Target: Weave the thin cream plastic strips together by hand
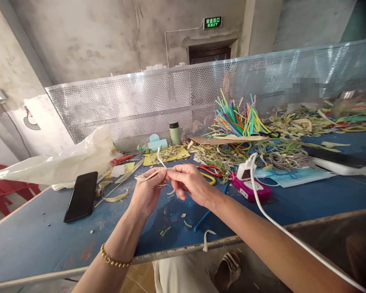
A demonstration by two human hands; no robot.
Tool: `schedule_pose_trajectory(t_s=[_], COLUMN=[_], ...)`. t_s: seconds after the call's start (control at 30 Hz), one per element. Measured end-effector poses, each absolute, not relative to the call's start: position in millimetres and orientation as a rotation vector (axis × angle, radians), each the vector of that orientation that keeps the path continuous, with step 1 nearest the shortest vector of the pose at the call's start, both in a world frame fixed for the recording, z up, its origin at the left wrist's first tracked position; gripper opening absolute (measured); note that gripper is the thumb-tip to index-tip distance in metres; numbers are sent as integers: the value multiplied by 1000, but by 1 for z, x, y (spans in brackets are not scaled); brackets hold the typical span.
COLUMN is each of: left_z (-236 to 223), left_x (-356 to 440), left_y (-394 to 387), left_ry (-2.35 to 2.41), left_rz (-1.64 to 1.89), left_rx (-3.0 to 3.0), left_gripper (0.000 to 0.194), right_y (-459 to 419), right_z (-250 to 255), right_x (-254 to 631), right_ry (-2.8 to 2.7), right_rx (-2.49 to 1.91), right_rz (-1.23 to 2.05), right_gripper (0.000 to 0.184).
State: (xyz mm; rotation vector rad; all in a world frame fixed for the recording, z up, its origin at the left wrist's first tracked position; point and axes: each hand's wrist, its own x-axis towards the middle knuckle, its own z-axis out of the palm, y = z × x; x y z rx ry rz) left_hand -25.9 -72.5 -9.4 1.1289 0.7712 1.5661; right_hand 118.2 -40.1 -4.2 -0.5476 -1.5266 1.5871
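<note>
Both my hands are raised over the blue table (33, 240), fingertips meeting. My left hand (148, 191) pinches a thin pale strip (149, 175) that sticks out to the left and curls upward. My right hand (189, 183) is closed on the same strip from the right, with a small bent end hanging below the fingers. A gold bead bracelet (114, 259) sits on my left wrist.
A black phone (81, 195) lies left. A clear plastic bag (64, 162), red scissors (209, 168), a pink device with a white charger (250, 185), its cable, a face mask (293, 176), a green cup (175, 132), bright coloured strips (240, 118) and pale scraps fill the back. A perforated metal screen (171, 101) stands behind.
</note>
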Motion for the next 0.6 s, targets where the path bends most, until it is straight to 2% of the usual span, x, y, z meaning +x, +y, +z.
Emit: schedule_pose_trajectory(t_s=[0.6], left_z=[-12], left_x=[-28], left_y=[-69], left_ry=[680], left_rz=[1547], left_rx=[1025], left_gripper=[13], right_y=[-35], right_z=[-12], right_x=[113], right_ry=[-1505], right_rx=[-527], right_rz=[1573], right_gripper=[24])
